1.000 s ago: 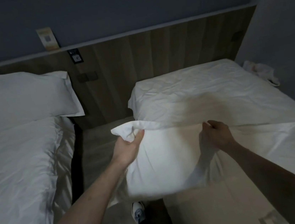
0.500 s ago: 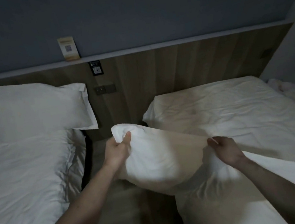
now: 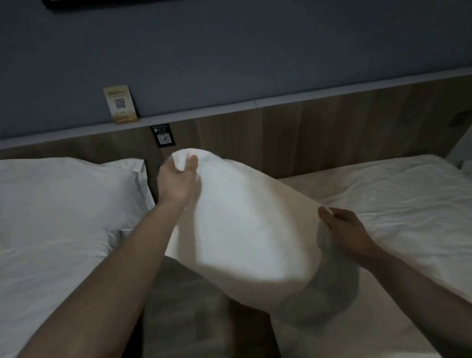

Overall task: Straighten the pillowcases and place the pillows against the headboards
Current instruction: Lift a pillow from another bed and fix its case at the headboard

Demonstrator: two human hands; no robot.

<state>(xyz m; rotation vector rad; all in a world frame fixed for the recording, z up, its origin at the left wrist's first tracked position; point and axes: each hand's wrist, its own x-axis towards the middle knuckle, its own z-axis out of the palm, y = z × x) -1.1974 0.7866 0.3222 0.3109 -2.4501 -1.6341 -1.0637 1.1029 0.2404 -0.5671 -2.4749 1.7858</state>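
So both hands have a grip on the same white pillow: the left hand pinches its upper far corner, thumb on the near face and fingers wrapped behind, while the right hand clamps the lower right edge with fingers curled into the fabric. Between the two grips the pillow hangs tilted, up in the air, its low end over the near corner of the right bed and its high end over the gap between the beds. Past the left grip sits the wooden headboard, not touching the pillow. Further left, a second pillow leans against the headboard on the left bed. Above the ledge there's a small QR card.
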